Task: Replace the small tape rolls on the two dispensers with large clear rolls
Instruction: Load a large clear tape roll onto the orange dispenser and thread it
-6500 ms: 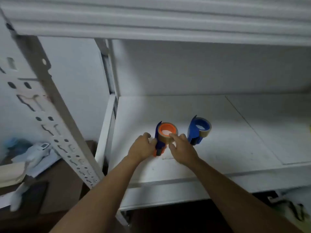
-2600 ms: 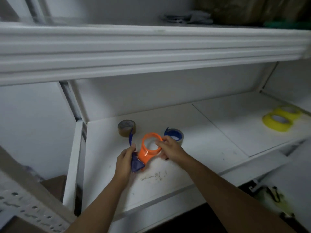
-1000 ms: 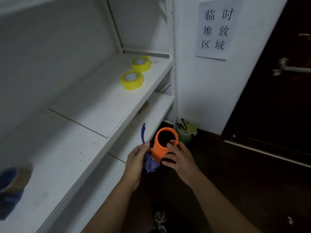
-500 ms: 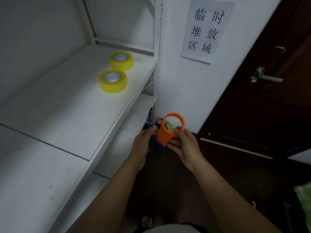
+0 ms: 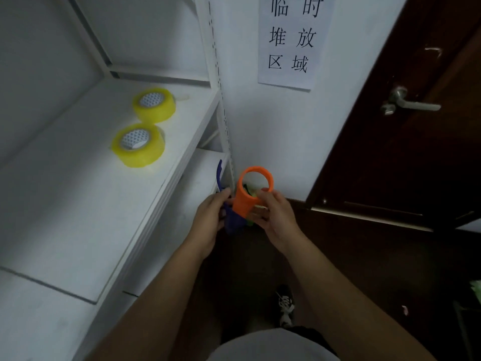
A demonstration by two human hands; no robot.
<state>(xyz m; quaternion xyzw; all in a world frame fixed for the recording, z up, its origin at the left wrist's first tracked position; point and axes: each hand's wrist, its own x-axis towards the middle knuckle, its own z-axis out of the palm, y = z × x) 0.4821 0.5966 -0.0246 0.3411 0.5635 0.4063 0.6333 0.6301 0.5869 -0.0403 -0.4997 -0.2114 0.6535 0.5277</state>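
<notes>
A: What is gripped?
B: Both hands hold one dispenser [image 5: 240, 201], right of the shelf [image 5: 86, 217] edge. The left hand [image 5: 209, 217] grasps its blue body; the right hand [image 5: 273, 213] pinches the orange core, which is bare.

A: Progress?
B: This dispenser's small roll appears to be off; no large roll is fitted. Two rolls [image 5: 139, 144], yellowish in this light, lie flat on the shelf, well apart from the hands. The second dispenser is out of view.

A: Arm pose?
B: Both forearms reach forward, meeting beside the shelf's edge.
</notes>
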